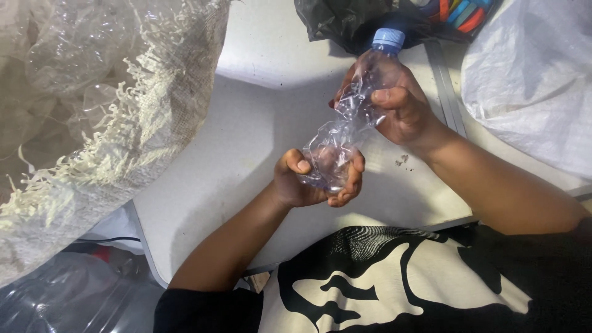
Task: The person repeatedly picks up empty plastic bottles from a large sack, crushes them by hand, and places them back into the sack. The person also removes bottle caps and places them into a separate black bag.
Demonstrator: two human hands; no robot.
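**Crushed bottle, two-hand grip, mid-frame**

While held over the desk at frame centre, clear plastic bottle already crumpled and twisted along its body, blue cap on and pointing toward the upper edge of the frame.

- Left hand: curled around the bottle's base end, thumb on top, fingers wrapped underneath. Closed tight on the plastic.
- Right hand: clamped round the neck end just below the cap, thumb pressed across the front. Also closed on the bottle.
- Bottle clear of the desk surface, not touching as far as visible.

Surroundings:
- Woven sack with frayed edge, upper left, packed with clear bottles.
- Black bag at top centre, coloured bits beside it, too blurred to identify.
- White sack at upper right.
- More clear plastic at lower left, below desk level.

Risks, judged from the pose:
- Cap on means trapped air: likely springback, or cap popping off toward the black bag if squeezed hard.
- Thin creased plastic: sharp folds against the palms, possible nick.
- Slick surface plus opposing twist: base end could slip out of the left hand and drop off the near desk edge.
- Residual liquid: cannot tell if any inside.
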